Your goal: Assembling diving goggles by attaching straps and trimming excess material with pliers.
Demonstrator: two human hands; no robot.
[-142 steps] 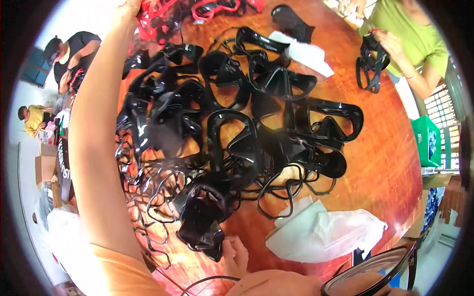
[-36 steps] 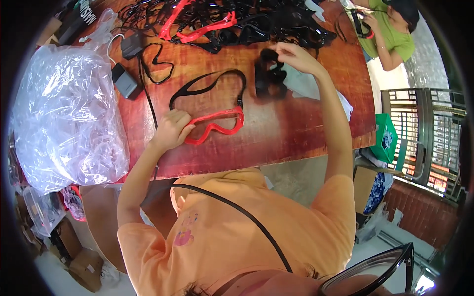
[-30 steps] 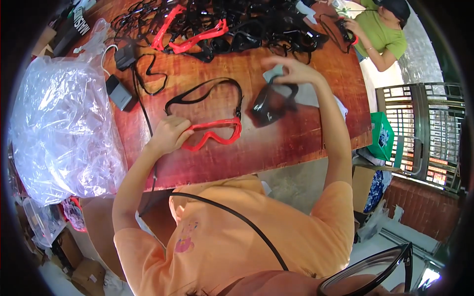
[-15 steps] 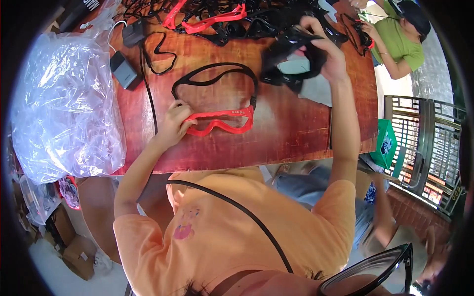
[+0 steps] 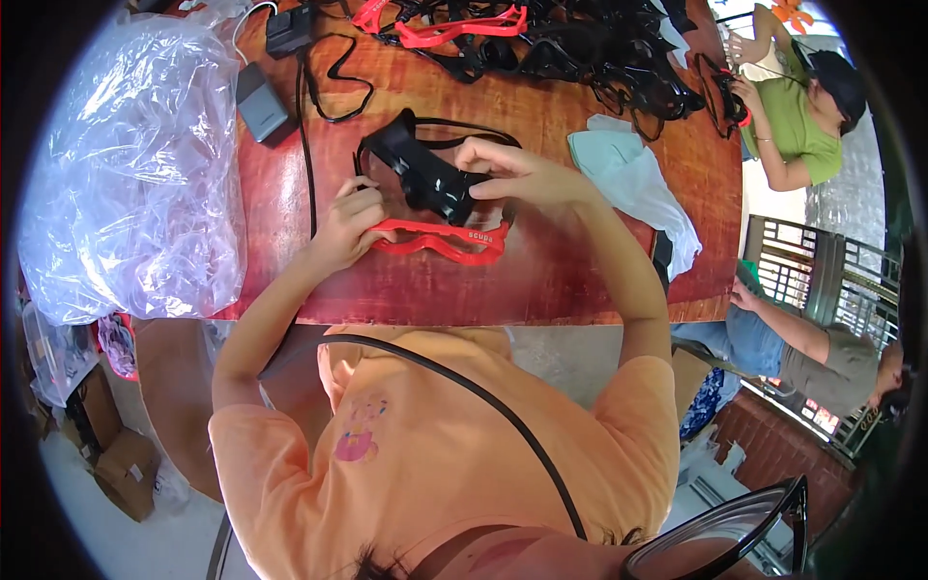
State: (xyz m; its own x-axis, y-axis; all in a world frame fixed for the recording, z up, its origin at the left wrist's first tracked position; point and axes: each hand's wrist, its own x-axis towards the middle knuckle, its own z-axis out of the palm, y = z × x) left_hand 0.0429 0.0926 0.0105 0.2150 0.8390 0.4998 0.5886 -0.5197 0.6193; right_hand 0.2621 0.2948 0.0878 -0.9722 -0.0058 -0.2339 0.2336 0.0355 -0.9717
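Note:
My left hand [image 5: 350, 224] is closed on the left end of a red dive mask frame [image 5: 452, 247] near the table's front. A black head strap [image 5: 464, 126] loops behind that frame. My right hand [image 5: 522, 176] grips the right side of a black dive mask body [image 5: 418, 166], tilted just above and behind the red frame. Its lower edge comes close to the frame; whether they touch I cannot tell. My right fingertips are partly hidden behind the black piece.
Black mask parts [image 5: 580, 53] and another red frame [image 5: 464, 27] lie piled at the back. Pale cloths [image 5: 638, 184] rest at right. A clear plastic bag [image 5: 130, 174], a power bank [image 5: 261, 101] and a cable [image 5: 309, 164] are at left. Two other people are at right.
My right hand has brought the black mask body from the back right to the left, over the red frame. My left hand keeps its grip. The view has shifted slightly.

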